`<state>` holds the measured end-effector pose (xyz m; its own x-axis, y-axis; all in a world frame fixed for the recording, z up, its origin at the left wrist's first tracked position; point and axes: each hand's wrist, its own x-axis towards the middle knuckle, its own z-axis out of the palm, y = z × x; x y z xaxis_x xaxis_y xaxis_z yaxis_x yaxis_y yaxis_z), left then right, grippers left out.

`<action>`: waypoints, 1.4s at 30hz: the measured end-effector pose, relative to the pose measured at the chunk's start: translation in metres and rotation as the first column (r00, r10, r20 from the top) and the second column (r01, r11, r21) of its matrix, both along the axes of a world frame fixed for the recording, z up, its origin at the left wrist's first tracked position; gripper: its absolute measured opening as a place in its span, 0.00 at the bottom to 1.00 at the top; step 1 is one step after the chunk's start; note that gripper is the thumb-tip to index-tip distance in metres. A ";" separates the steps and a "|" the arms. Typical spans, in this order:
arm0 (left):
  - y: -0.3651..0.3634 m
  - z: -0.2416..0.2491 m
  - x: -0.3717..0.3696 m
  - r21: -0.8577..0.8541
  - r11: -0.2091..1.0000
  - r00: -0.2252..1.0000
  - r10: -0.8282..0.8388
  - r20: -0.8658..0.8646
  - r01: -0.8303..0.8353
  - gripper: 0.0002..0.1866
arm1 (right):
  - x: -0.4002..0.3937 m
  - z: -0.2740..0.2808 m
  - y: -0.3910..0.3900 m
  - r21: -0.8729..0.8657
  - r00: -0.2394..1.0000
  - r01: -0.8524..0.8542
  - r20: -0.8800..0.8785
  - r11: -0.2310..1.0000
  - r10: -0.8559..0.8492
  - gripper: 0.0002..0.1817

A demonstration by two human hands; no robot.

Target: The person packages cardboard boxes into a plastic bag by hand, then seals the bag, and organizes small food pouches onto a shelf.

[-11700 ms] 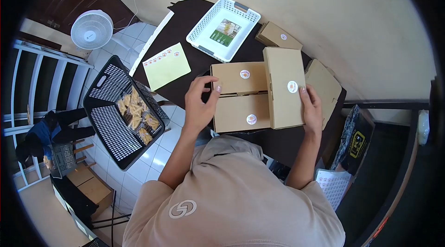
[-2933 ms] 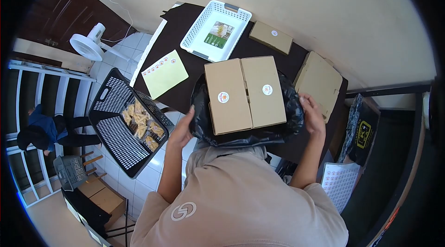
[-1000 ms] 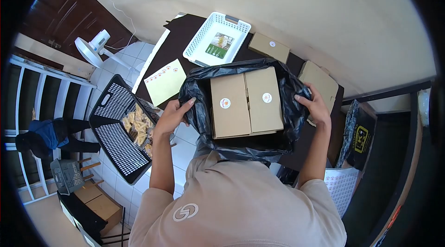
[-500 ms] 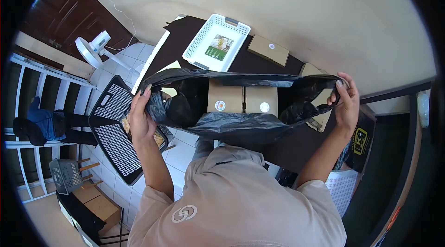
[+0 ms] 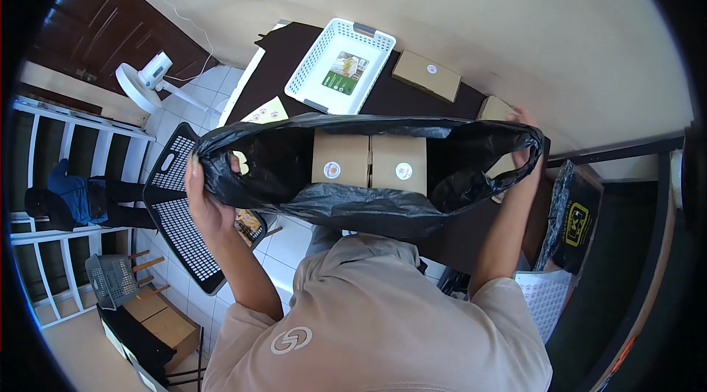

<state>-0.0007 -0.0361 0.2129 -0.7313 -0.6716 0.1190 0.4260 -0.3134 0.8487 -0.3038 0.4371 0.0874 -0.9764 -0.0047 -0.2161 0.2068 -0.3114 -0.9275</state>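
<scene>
A black plastic bag [image 5: 353, 208] is spread wide in front of me, its mouth facing up. Inside it two brown cardboard boxes, a left one [image 5: 340, 153] and a right one [image 5: 398, 154], lie side by side, each with a round sticker. My left hand [image 5: 209, 197] grips the bag's left end near its handle hole, the fingers partly behind the plastic. At the right end, my right hand [image 5: 524, 153] is wrapped round the handle edge, partly hidden by the bag and slightly blurred.
On the dark table [image 5: 294, 53] are a white basket [image 5: 311, 83], a flat cardboard box [image 5: 427, 77] and a sticker sheet [image 5: 266, 111]. A black crate [image 5: 177, 223] and a fan [image 5: 140, 83] are left. Another person [image 5: 74, 197] is at far left.
The bag with the boxes has shifted left. My left hand has moved left with its end, and my right hand has moved slightly left and further behind the bag's edge.
</scene>
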 end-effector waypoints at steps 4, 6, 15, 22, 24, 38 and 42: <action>-0.009 -0.006 0.009 -0.011 0.997 0.995 0.076 -0.059 -0.077 0.19 | -0.018 -0.070 -0.054 0.267 0.981 -0.121 0.179 0.956 0.074 0.26; -0.021 -0.016 0.018 -0.044 0.997 0.998 0.061 -0.028 -0.062 0.20 | -0.029 -0.093 -0.083 0.343 0.965 -0.180 0.243 0.922 0.098 0.29; -0.017 -0.030 0.052 -0.048 0.953 0.953 0.300 0.036 -0.298 0.15 | -0.109 -0.152 -0.140 0.518 0.859 0.012 0.432 0.855 -0.274 0.46; -0.005 -0.035 0.064 -0.044 0.899 0.885 0.437 0.159 -0.436 0.12 | -0.126 -0.175 -0.139 0.438 0.854 -0.053 0.485 0.897 -0.186 0.29; -0.005 -0.035 0.064 -0.078 0.917 0.905 0.399 0.150 -0.392 0.11 | -0.118 -0.145 -0.148 0.356 0.845 -0.078 0.520 0.931 -0.128 0.27; -0.016 -0.019 0.067 -0.114 0.904 0.903 0.421 0.081 -0.411 0.10 | -0.038 -0.019 -0.024 -0.388 0.912 0.387 0.294 0.837 -0.285 0.22; -0.010 -0.021 0.065 -0.088 0.918 0.921 0.390 0.015 -0.388 0.10 | 0.031 0.067 0.021 -0.421 0.927 0.237 -0.171 0.876 -0.333 0.22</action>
<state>0.0641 -0.0460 0.1918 -0.4186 -0.8927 0.1666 0.4723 -0.0573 0.8796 -0.2726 0.4583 0.1547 -0.9691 0.2454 -0.0239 -0.1506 -0.6659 -0.7307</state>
